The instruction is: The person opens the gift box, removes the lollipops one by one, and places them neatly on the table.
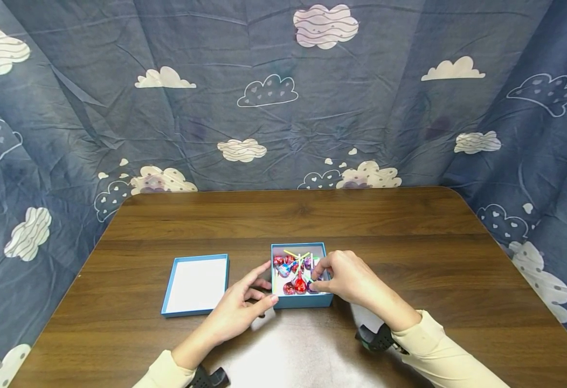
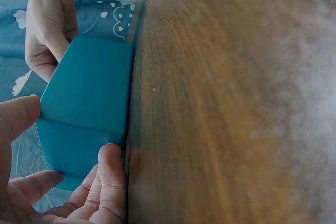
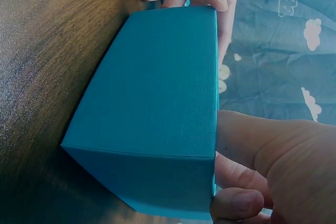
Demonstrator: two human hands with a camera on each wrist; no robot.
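While my left hand point(image 1: 240, 310) rests, fingers spread, against the blue box point(image 1: 304, 302) at its eight o'clock, my right hand point(image 1: 350, 277) bends in from three o'clock at a purple lollipop point(image 1: 315, 288); the wall blocks the wrist view, so I cannot tell whether it pinches. At my twelve o'clock stands the box, red lollipops point(image 1: 300, 285) at its six, a shallow lid point(image 1: 198, 285) at nine.

lollipops point(image 1: 300, 284) in box point(image 1: 303, 302), lid point(image 1: 198, 285) left of it
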